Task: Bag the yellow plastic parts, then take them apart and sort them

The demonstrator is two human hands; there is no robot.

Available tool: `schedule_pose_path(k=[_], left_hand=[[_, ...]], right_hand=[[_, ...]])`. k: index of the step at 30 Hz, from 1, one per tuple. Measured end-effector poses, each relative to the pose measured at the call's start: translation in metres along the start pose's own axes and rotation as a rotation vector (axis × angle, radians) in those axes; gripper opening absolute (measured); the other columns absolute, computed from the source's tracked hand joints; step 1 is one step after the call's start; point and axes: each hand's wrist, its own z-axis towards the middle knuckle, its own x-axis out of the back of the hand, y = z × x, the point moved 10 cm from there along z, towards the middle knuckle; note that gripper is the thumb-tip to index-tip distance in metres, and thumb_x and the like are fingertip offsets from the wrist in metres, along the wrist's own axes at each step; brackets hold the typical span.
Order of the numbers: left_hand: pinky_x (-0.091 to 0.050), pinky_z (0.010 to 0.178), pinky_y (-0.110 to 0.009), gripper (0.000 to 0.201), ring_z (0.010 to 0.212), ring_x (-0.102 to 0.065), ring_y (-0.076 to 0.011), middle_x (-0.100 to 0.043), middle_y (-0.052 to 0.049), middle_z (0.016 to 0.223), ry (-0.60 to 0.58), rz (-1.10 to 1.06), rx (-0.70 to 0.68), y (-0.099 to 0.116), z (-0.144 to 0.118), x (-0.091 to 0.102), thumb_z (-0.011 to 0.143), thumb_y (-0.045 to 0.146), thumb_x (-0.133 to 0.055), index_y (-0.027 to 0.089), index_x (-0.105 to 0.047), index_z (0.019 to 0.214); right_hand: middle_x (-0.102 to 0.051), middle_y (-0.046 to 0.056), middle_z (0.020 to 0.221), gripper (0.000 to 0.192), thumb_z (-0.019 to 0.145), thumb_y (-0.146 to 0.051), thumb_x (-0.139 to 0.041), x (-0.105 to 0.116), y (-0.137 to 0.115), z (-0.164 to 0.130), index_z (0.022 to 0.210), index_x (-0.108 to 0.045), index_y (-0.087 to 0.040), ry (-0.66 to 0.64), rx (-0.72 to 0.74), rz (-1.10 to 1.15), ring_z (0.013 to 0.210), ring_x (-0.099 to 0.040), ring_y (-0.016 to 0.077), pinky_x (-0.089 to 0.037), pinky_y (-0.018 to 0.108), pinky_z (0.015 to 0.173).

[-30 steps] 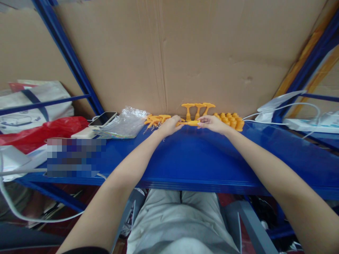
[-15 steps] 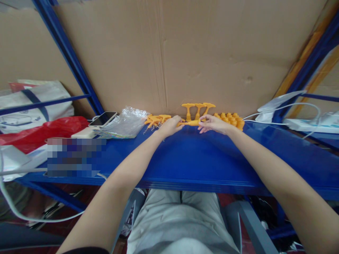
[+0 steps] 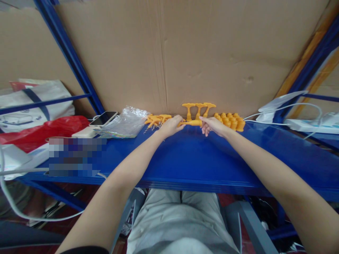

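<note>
Hands meet at the far edge of a blue metal shelf (image 3: 185, 158), right up against the cardboard backing (image 3: 198, 53). Between them lies a small orange plastic piece (image 3: 191, 123), held level just above the shelf surface. The left hand (image 3: 171, 126) has its fingers closed round the left end of that piece, and the right hand (image 3: 212, 125) pinches the right end with thumb and forefinger while its other fingers curl down toward the shelf.

Just beyond the held piece, three orange T-shaped parts (image 3: 198, 108) stand upright in a row against the cardboard. To the right of the right hand sits a cluster of orange cap-like parts (image 3: 231, 121), packed close together. To the left of the left hand is a loose heap of orange pieces with small metal coils (image 3: 155, 121), and next to that a crumpled clear plastic bag (image 3: 124, 123).

Farther left a smartphone (image 3: 103, 118) rests face up beside a red plastic bag (image 3: 39, 132), with a white tote bag (image 3: 34, 102) behind it. At the far right a white power strip (image 3: 312, 125) lies on the shelf with white cables (image 3: 288, 106) running to it. The person's grey trousers (image 3: 180, 222) show below the near shelf edge.
</note>
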Motion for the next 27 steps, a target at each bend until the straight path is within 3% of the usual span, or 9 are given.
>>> schedule_pose_path(k=[5,8,11,15,20,27], left_hand=[[-0.051,0.080,-0.030,0.010,0.091,-0.068,-0.0202,-0.070,-0.008,0.099,-0.001,-0.007,0.021,-0.004,0.000,-0.002,0.093,0.025,-0.061,0.016,-0.064,0.097],[-0.051,0.078,-0.030,0.011,0.088,-0.068,-0.0198,-0.070,-0.007,0.097,-0.005,-0.004,0.027,-0.007,-0.001,-0.004,0.093,0.027,-0.061,0.017,-0.064,0.096],[-0.052,0.078,-0.030,0.010,0.088,-0.069,-0.0203,-0.070,-0.008,0.098,-0.016,0.013,0.046,-0.008,-0.001,-0.003,0.093,0.025,-0.061,0.016,-0.064,0.096],[-0.052,0.081,-0.032,0.010,0.094,-0.070,-0.0232,-0.070,-0.011,0.101,-0.055,0.047,0.040,-0.004,-0.001,-0.003,0.094,0.023,-0.060,0.014,-0.064,0.098],[-0.052,0.080,-0.031,0.010,0.094,-0.069,-0.0225,-0.070,-0.010,0.103,-0.048,0.067,-0.015,0.003,0.000,-0.003,0.094,0.023,-0.060,0.016,-0.062,0.100],[-0.052,0.078,-0.030,0.008,0.092,-0.069,-0.0215,-0.069,-0.009,0.101,-0.025,0.071,-0.020,0.004,0.000,0.000,0.094,0.024,-0.059,0.017,-0.061,0.097]], right_hand=[[-0.073,0.013,0.072,0.058,0.092,-0.073,-0.050,0.002,0.003,0.000,0.085,-0.065,-0.017,-0.013,-0.017,-0.069,0.048,-0.063,0.0151,-0.049,0.027,0.050],[-0.078,0.012,0.096,0.038,0.091,-0.050,-0.069,0.003,-0.001,-0.001,0.109,-0.063,-0.017,-0.035,0.043,-0.077,0.055,-0.066,0.0125,-0.046,0.022,0.048],[-0.078,0.009,0.103,0.039,0.087,-0.028,-0.077,0.006,-0.007,0.000,0.120,-0.059,-0.019,-0.020,0.115,-0.054,0.058,-0.065,0.0095,-0.045,0.019,0.049],[-0.077,0.008,0.089,0.020,0.091,-0.034,-0.072,0.003,-0.008,0.001,0.098,-0.064,-0.017,-0.034,0.143,-0.071,0.054,-0.061,0.0080,-0.043,0.019,0.049],[-0.071,0.010,0.068,0.049,0.092,-0.062,-0.062,0.000,-0.004,0.002,0.069,-0.061,-0.018,-0.045,0.115,-0.089,0.049,-0.056,0.0099,-0.043,0.022,0.048],[-0.055,0.007,0.048,0.066,0.086,-0.083,-0.046,0.002,0.003,0.003,0.070,-0.062,-0.021,0.052,0.024,-0.091,0.045,-0.051,0.0139,-0.045,0.027,0.045]])
